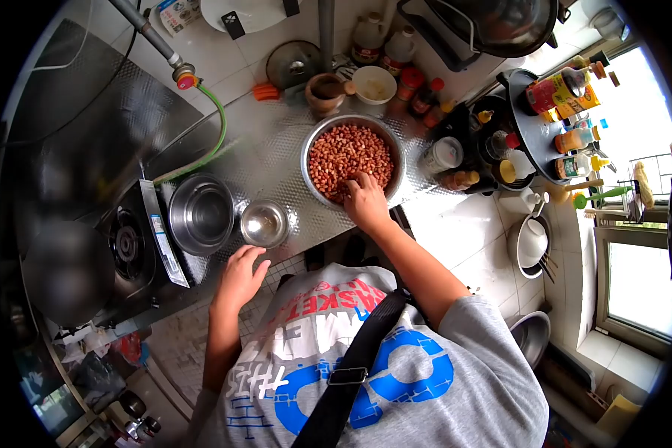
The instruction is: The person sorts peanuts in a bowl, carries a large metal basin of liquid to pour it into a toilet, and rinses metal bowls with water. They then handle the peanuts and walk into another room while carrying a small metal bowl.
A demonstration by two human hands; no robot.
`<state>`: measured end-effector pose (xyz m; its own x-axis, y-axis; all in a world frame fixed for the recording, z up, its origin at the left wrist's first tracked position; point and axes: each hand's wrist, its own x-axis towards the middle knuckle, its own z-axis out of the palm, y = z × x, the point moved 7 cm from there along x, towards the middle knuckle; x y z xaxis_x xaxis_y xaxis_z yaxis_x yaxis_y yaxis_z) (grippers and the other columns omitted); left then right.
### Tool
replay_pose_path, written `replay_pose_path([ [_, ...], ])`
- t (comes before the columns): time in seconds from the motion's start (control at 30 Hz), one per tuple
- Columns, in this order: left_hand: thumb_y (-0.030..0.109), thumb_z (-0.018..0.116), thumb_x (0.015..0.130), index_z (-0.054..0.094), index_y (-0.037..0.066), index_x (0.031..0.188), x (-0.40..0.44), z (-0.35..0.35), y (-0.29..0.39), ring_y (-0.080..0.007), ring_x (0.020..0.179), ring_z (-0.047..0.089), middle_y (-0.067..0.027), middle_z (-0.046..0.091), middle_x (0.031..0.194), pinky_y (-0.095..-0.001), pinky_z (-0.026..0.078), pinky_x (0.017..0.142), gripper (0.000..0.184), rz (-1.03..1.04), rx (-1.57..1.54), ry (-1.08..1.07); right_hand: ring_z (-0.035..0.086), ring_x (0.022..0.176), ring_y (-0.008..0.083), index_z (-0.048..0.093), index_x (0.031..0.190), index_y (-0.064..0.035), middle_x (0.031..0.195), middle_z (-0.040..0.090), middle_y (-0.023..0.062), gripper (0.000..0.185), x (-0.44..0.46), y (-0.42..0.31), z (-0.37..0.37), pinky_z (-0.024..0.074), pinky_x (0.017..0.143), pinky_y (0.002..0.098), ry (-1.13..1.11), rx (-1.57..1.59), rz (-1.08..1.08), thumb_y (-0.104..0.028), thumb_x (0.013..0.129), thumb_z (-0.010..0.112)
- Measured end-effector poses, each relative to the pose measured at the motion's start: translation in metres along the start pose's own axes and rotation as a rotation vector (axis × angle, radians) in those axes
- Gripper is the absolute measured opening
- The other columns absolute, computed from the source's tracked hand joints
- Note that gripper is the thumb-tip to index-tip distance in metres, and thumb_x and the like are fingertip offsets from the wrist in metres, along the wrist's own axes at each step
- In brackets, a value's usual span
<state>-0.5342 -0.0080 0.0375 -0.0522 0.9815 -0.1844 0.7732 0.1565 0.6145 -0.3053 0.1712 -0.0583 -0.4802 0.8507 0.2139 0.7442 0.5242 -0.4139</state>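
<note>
A wide metal bowl (401,168) on the counter is filled with reddish-brown peanuts (349,153). My right hand (367,203) reaches over its near rim, with the fingers curled down and closed on peanuts; the fingertips are partly hidden. My left hand (239,278) hangs by the counter's front edge, fingers a little apart, holding nothing. Just beyond it stands a small metal bowl (264,224). A larger, deeper metal pot (200,214) sits to the left of that bowl; no peanuts show in either one.
At the left are a gas stove (129,243) and a green hose (222,123). Behind the peanuts stand a wooden mortar (325,93), a white bowl (374,85) and several bottles. A black rack (526,127) with sauce bottles is at the right, near a window (642,287).
</note>
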Motion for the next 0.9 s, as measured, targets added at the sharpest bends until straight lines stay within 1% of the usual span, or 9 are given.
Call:
replay_pose_path([
  [0.1,0.017,0.066,0.087,0.064,-0.001,0.107,-0.002,-0.003,-0.003,-0.0372,0.097,0.063,-0.0169,0.065,0.106,-0.0417,0.050,0.084,0.027,-0.017,-0.010,0.011,0.054,0.110,0.0349,0.065,0.109,-0.0047,0.122,0.055,0.0165,0.035,0.009,-0.013,-0.007,0.0471,0.093,0.0444,-0.009,-0.012,0.002,-0.012,0.075,0.067],
  [0.23,0.017,0.066,0.088,0.064,-0.001,0.107,-0.009,-0.006,-0.013,-0.0378,0.097,0.063,-0.0168,0.065,0.106,-0.0422,0.050,0.083,0.026,-0.053,-0.006,0.035,0.051,0.115,0.0322,0.070,0.103,-0.0112,0.131,0.054,0.0154,0.026,0.019,-0.013,0.006,0.0417,0.095,0.0449,-0.047,-0.080,-0.225,-0.014,0.080,0.058],
  [0.27,0.017,0.066,0.088,0.064,-0.001,0.107,-0.011,-0.008,-0.014,-0.0378,0.097,0.063,-0.0167,0.065,0.106,-0.0422,0.051,0.083,0.026,-0.061,-0.011,0.046,0.050,0.118,0.0314,0.071,0.102,-0.0139,0.134,0.053,0.0135,0.026,0.023,-0.005,0.002,0.0398,0.096,0.0459,-0.037,-0.065,-0.179,-0.013,0.081,0.056],
  [0.4,0.017,0.066,0.088,0.064,-0.001,0.107,-0.018,-0.010,-0.023,-0.0378,0.096,0.063,-0.0165,0.065,0.106,-0.0422,0.051,0.082,0.026,-0.094,-0.018,0.080,0.053,0.110,0.0342,0.068,0.106,-0.0063,0.124,0.057,0.0159,0.028,0.037,0.004,-0.026,0.0420,0.093,0.0452,0.143,-0.050,-0.076,-0.013,0.081,0.058],
  [0.5,0.017,0.066,0.088,0.064,-0.001,0.107,-0.021,-0.007,-0.030,-0.0378,0.096,0.063,-0.0163,0.066,0.106,-0.0420,0.051,0.082,0.026,-0.102,-0.023,0.091,0.054,0.112,0.0326,0.068,0.109,-0.0094,0.127,0.057,0.0145,0.032,0.033,-0.003,-0.016,0.0431,0.093,0.0443,0.022,0.063,-0.240,-0.014,0.077,0.065],
  [0.6,0.014,0.066,0.088,0.063,-0.001,0.108,-0.020,-0.006,-0.027,-0.0355,0.097,0.063,-0.0172,0.065,0.104,-0.0399,0.050,0.082,0.026,-0.111,-0.025,0.086,0.053,0.114,0.0323,0.069,0.110,-0.0120,0.131,0.055,0.0139,0.034,0.024,-0.003,-0.005,0.0433,0.094,0.0430,-0.085,-0.093,-0.276,-0.014,0.077,0.066],
  [0.7,0.015,0.066,0.088,0.063,-0.001,0.108,-0.019,-0.004,-0.028,-0.0357,0.097,0.063,-0.0175,0.065,0.104,-0.0404,0.050,0.082,0.026,-0.149,-0.050,0.072,0.053,0.116,0.0321,0.070,0.109,-0.0132,0.134,0.054,0.0131,0.033,0.030,-0.004,-0.017,0.0427,0.095,0.0432,0.027,-0.029,-0.146,-0.016,0.076,0.067],
  [0.83,0.017,0.067,0.088,0.064,0.000,0.108,-0.018,0.000,-0.031,-0.0350,0.096,0.063,-0.0180,0.065,0.104,-0.0399,0.050,0.082,0.027,-0.151,-0.014,0.077,0.052,0.118,0.0330,0.071,0.109,-0.0116,0.134,0.054,0.0147,0.033,0.025,-0.005,-0.004,0.0421,0.097,0.0437,-0.131,-0.095,-0.220,-0.017,0.076,0.067],
  [0.9,0.018,0.067,0.087,0.064,0.001,0.108,-0.018,0.004,-0.040,-0.0336,0.091,0.065,-0.0178,0.066,0.104,-0.0390,0.051,0.080,0.027,-0.174,-0.002,0.098,0.053,0.117,0.0343,0.070,0.111,-0.0103,0.133,0.054,0.0154,0.036,0.029,-0.005,-0.013,0.0438,0.095,0.0439,-0.034,-0.031,-0.181,-0.013,0.075,0.069],
])
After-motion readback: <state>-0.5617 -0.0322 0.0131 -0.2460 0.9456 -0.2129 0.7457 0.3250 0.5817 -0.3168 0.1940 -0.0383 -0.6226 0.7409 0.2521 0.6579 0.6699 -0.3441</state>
